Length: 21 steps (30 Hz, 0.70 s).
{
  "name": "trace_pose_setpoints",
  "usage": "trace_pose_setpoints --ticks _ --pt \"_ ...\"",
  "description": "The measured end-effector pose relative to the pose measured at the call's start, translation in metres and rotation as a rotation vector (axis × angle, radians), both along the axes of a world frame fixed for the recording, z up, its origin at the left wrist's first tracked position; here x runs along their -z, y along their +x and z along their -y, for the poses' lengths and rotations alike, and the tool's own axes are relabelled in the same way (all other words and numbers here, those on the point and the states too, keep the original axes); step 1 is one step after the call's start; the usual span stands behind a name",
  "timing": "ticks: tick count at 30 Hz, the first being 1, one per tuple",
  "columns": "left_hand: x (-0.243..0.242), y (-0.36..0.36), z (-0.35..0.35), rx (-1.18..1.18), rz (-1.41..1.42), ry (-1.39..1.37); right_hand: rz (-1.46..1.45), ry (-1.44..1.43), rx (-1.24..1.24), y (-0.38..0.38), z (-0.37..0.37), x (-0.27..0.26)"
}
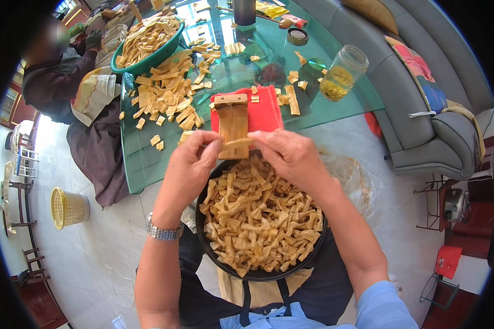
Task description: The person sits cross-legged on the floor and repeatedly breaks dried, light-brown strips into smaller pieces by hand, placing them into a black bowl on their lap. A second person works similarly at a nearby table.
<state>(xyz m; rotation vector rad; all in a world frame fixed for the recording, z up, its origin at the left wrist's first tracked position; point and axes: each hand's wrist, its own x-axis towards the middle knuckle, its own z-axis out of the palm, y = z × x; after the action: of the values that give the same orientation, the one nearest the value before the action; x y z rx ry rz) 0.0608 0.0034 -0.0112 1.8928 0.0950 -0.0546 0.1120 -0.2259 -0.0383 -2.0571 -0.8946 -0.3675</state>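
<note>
Between my two hands stretches a pale tan dried strip [236,144], held level by its ends. My left hand [196,153] pinches one end with thumb and fingers; my right hand [287,155] grips the other. Just behind the strip, a wooden block [232,123] with a raised crosspiece at its far end juts over the glass table's near edge, partly on a folded red cloth [265,109]. Below my hands, a round black pan [201,238] rests on my lap, heaped with knotted tan pieces [259,218].
Loose flat strips [164,88] are scattered over the glass table [144,164], beside a green basin [148,64] full of more. A glass jar of yellowish liquid [341,76] stands at right. Another person [53,82] sits at left. A yellow wastebasket [70,207] and grey sofa [395,103] flank me.
</note>
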Motion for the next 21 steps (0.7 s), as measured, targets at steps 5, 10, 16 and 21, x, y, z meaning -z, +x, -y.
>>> trace_pose_setpoints --ticks 5,10,16,21 --pt "0.026 0.02 0.009 -0.118 0.096 0.2 -0.007 -0.061 0.113 0.015 -0.015 0.024" --pt "0.025 0.014 -0.001 -0.127 0.029 0.31 -0.28 -0.267 0.268 0.016 0.0 0.03" --pt "0.007 -0.006 -0.007 -0.117 -0.069 0.039 -0.365 0.115 0.028 -0.004 -0.002 0.01" --pt "-0.001 -0.028 -0.004 0.02 -0.294 -0.341 -0.082 0.21 -0.179 -0.016 -0.005 -0.01"
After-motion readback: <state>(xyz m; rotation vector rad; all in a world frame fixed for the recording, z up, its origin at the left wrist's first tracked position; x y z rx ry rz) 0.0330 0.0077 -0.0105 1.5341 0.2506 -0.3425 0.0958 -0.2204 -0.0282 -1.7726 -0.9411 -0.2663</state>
